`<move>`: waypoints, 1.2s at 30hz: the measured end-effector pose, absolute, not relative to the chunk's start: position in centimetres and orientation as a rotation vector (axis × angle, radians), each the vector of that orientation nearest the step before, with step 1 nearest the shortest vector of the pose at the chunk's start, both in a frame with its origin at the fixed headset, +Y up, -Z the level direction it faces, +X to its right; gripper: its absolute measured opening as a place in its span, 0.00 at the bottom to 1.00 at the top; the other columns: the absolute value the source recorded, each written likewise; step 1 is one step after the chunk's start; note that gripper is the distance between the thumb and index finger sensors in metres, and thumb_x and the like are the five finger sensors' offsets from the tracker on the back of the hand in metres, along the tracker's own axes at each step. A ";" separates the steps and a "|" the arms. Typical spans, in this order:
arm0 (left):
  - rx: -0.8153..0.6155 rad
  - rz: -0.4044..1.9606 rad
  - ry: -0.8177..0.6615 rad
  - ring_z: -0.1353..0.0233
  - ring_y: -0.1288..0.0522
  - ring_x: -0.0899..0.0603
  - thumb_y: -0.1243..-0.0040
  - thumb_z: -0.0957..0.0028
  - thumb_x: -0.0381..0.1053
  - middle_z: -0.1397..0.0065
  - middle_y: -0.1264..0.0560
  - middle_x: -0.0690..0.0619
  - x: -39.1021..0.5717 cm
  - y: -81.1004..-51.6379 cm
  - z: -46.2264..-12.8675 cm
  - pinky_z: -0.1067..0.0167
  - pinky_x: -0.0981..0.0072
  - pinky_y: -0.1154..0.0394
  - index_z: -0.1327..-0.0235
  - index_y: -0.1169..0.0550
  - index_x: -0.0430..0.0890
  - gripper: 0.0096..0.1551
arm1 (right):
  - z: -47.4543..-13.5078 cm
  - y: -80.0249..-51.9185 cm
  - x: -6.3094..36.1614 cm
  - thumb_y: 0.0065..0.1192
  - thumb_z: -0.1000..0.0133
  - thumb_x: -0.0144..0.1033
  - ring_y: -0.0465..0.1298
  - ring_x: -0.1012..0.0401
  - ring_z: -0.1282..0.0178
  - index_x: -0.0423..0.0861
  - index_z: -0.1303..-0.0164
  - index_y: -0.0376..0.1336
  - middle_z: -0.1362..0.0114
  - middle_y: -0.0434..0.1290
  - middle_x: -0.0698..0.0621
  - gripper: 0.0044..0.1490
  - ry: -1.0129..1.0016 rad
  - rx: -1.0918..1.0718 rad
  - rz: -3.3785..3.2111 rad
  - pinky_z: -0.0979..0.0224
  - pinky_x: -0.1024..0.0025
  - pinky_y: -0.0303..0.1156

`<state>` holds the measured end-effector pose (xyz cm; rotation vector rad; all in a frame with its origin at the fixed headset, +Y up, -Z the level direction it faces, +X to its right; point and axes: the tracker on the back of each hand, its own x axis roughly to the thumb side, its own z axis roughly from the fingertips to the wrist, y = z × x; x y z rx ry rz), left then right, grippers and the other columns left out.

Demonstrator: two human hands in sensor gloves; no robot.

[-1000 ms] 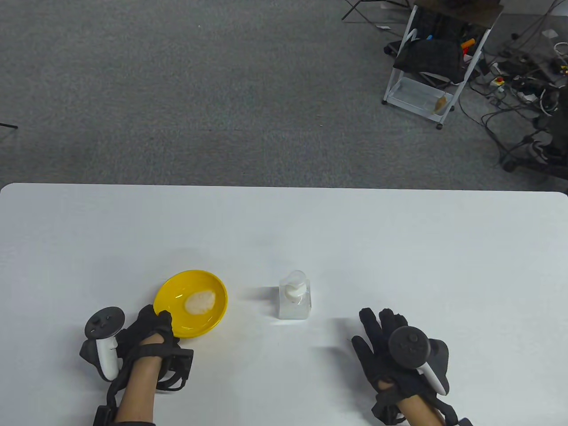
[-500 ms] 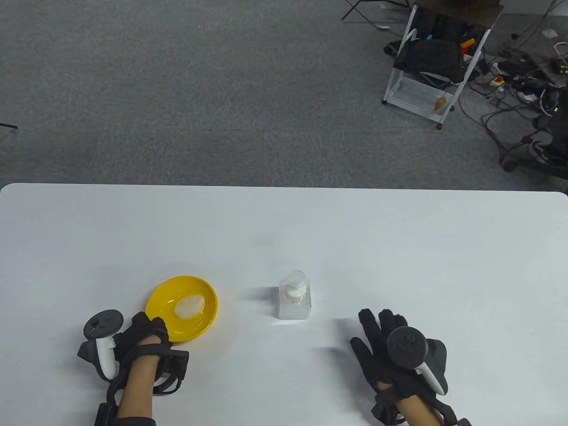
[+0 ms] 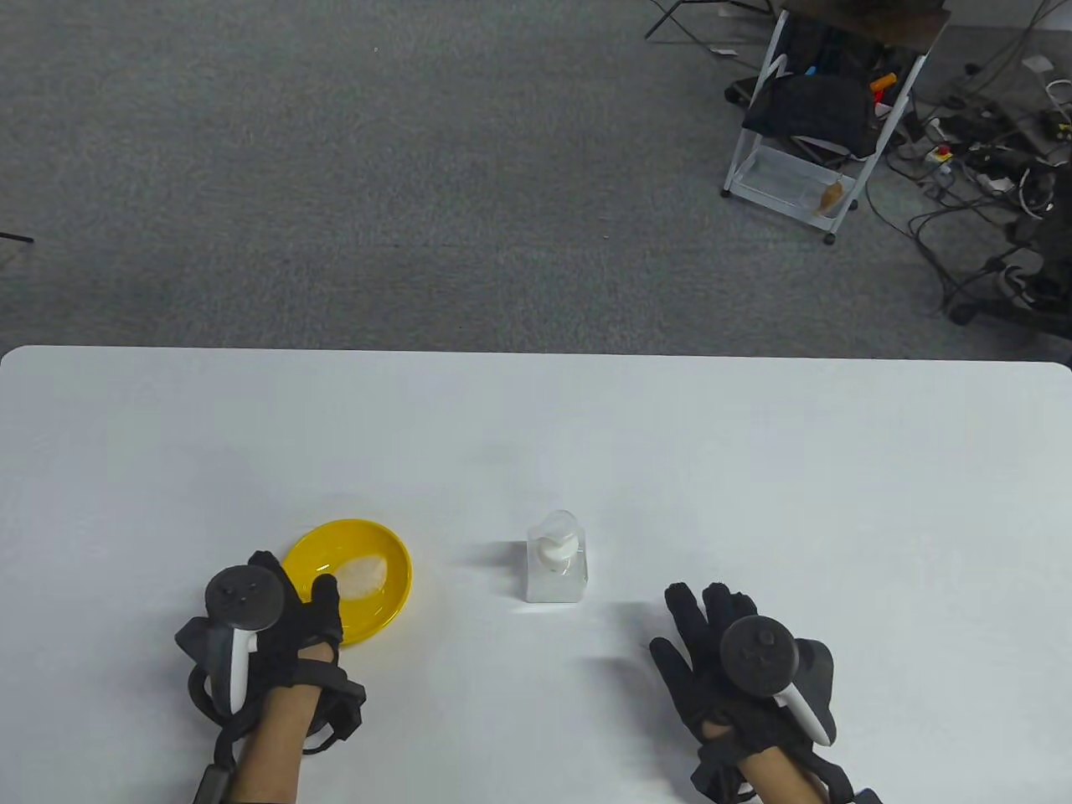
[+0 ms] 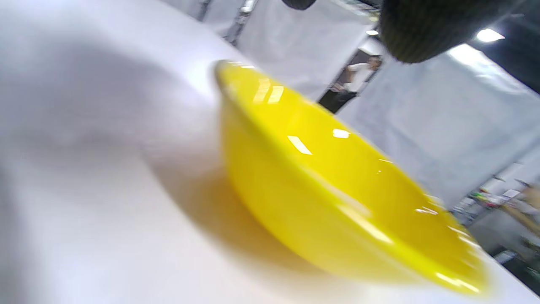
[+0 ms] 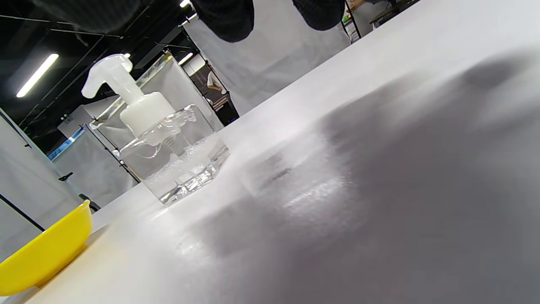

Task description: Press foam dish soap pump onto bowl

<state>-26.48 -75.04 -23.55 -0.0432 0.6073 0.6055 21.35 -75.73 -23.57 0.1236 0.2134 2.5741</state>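
A yellow bowl (image 3: 377, 559) with a blob of white foam (image 3: 362, 576) in it rests on the white table at the near left. It fills the left wrist view (image 4: 337, 185). My left hand (image 3: 295, 588) lies palm down over the bowl's near-left rim. Its fingertips (image 4: 422, 29) hang above the bowl and do not grip it. A clear square soap bottle (image 3: 556, 569) with a white pump stands upright at the centre, also in the right wrist view (image 5: 168, 143). My right hand (image 3: 699, 620) lies flat and empty on the table, right of the bottle, fingers spread.
The white table (image 3: 754, 469) reaches to its far edge at mid-frame, with grey carpet beyond. A white cart (image 3: 804, 167) and cables stand on the floor at the far right, off the table.
The bowl slid a little to the left and now rests still. My left hand let go of its rim, turned palm down and moved right over it. My right hand shifted slightly left.
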 end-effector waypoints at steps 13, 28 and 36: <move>-0.174 0.427 -0.002 0.18 0.73 0.35 0.49 0.62 0.82 0.15 0.63 0.59 -9.8 -75.2 -20.7 0.31 0.21 0.61 0.23 0.49 0.64 0.54 | -23.3 -76.2 19.4 0.43 0.51 0.68 0.31 0.34 0.19 0.64 0.19 0.37 0.15 0.34 0.35 0.50 0.212 0.200 2.686 0.36 0.14 0.37; -0.217 0.372 -0.056 0.18 0.73 0.36 0.46 0.63 0.83 0.15 0.65 0.58 -8.9 -75.8 -21.6 0.30 0.21 0.62 0.23 0.51 0.65 0.57 | -23.0 -77.0 18.6 0.42 0.51 0.69 0.29 0.34 0.19 0.64 0.19 0.36 0.15 0.32 0.36 0.50 0.285 0.231 2.765 0.38 0.13 0.33; -0.223 0.355 -0.052 0.18 0.73 0.36 0.46 0.64 0.83 0.15 0.63 0.58 -9.2 -76.4 -21.7 0.31 0.21 0.62 0.23 0.50 0.65 0.57 | -22.8 -76.9 18.7 0.42 0.51 0.69 0.29 0.35 0.19 0.64 0.19 0.37 0.15 0.33 0.37 0.50 0.243 0.231 2.770 0.39 0.13 0.33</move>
